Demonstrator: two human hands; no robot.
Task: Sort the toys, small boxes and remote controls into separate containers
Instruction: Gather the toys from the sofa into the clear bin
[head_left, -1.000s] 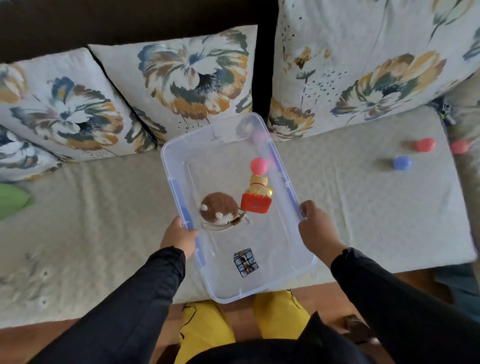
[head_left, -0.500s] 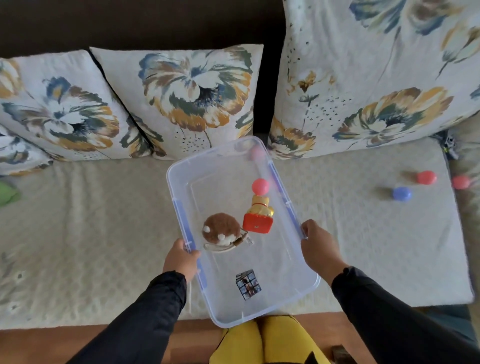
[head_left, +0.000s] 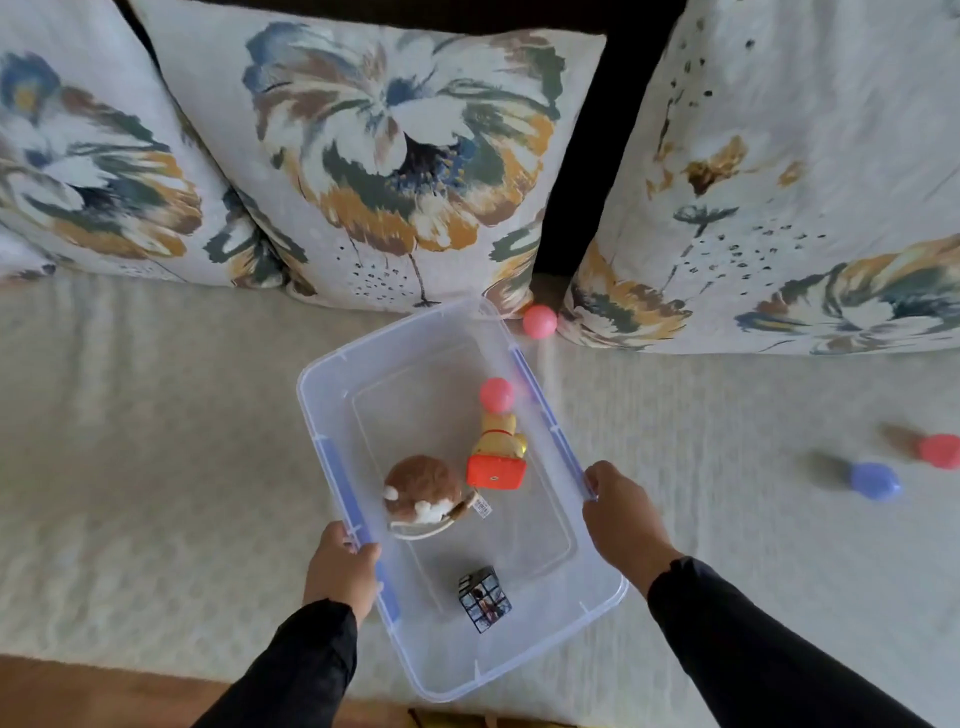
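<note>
A clear rectangular plastic bin with pale blue rim clips (head_left: 363, 374) sits at the centre of the view on a cream quilted sofa seat (head_left: 130, 441), its long axis running from about 11 o'clock to 5 o'clock. Inside it, a round brown-and-white plush toy (head_left: 423, 488) lies near the middle; just beside it at 2 o'clock is a yellow bear figure on an orange-red base (head_left: 497, 454), and a small pink ball (head_left: 496, 395) lies at the bear's far end, toward 12 o'clock. A dark picture-faced puzzle cube (head_left: 484, 598) stands apart from these, at 6 o'clock in the bin.

The left hand (head_left: 340, 569) grips the bin's rim at 8 o'clock, fingers curled over the edge. The right hand (head_left: 621, 512) holds the opposite rim at 3 o'clock, thumb on the blue clip. Both arms wear black sleeves.

Outside the bin, a second pink ball (head_left: 540, 322) rests at 1 o'clock, against the foot of the floral cushions (head_left: 405, 156) lined along the sofa back. Well apart at 3 o'clock lie a blue-violet ball (head_left: 875, 480) and, near it, a red ball (head_left: 940, 451).
</note>
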